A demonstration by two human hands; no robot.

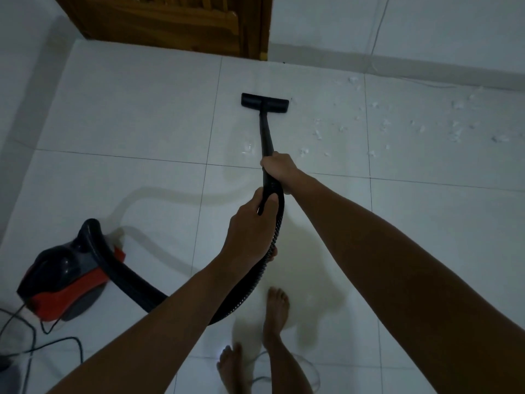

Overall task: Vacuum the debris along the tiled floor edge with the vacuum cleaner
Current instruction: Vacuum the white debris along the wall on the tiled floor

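Both hands hold the black vacuum wand [265, 137], the right hand [279, 169] farther along for steering, the left hand [250, 226] nearer at the hose end, pushing the flat black floor nozzle [264, 102] toward the white paper debris [383, 123] scattered right, near the far wall.

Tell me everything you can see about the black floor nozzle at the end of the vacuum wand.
The floor nozzle is a wide, flat, black bar, plastic by its look. It lies flat on the white tiled floor, near the wooden door. The black wand joins it at the middle. The right hand and left hand grip the wand farther back. White debris lies to its right, mostly apart from it.
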